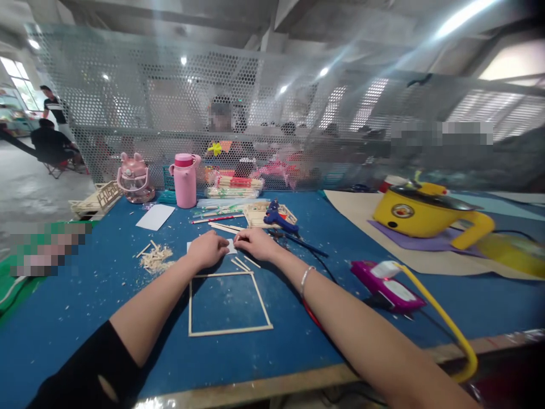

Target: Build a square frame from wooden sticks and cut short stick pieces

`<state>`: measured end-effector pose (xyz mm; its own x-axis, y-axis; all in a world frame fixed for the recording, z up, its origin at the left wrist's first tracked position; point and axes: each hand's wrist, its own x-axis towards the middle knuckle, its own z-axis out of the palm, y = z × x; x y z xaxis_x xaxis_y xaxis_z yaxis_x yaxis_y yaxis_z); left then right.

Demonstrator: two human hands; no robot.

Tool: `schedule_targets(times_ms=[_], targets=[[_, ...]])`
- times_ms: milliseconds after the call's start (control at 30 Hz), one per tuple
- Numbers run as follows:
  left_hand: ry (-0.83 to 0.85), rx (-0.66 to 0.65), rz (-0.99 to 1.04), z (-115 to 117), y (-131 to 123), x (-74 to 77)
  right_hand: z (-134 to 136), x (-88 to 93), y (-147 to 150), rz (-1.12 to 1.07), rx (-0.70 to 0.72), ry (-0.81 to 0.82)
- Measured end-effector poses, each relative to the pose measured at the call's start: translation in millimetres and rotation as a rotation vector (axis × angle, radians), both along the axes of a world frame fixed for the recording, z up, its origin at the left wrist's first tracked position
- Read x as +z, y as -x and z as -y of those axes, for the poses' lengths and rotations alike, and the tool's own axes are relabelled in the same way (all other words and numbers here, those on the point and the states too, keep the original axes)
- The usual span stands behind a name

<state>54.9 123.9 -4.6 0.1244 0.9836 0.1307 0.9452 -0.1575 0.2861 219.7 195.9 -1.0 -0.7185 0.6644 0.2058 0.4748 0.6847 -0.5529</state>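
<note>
My left hand (208, 250) is closed, its fingertips curled down over a small white paper (232, 246) on the blue table. Opposite it, my right hand (256, 243) has its fingers pinched together at the paper's right end. Whatever is in either pinch is hidden or too small to name. A rectangle of thin wooden sticks (230, 330) lies flat on the near side of my hands. Short loose sticks (242, 263) rest between that rectangle and my right hand. Longer sticks (223, 228) lie just beyond my fingers.
A blue glue gun (281, 218) sits behind my right hand, with wood scraps (156, 258) to the left. Pink bottle (185, 182), clear pink jug (135, 179) and white card (155, 217) stand or lie at back left. Right: yellow pot (419, 213), purple power strip (389, 289).
</note>
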Motion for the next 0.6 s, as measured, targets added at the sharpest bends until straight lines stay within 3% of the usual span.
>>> schedule_targets(times_ms=[433, 600], targets=[[-0.008, -0.015, -0.012, -3, 3, -2.3, 9, 5.7, 8, 0.141, -0.111, -0.149], [-0.013, -0.021, -0.026, -2, 2, -1.0, 12, 7.0, 7, 0.144, -0.069, -0.184]])
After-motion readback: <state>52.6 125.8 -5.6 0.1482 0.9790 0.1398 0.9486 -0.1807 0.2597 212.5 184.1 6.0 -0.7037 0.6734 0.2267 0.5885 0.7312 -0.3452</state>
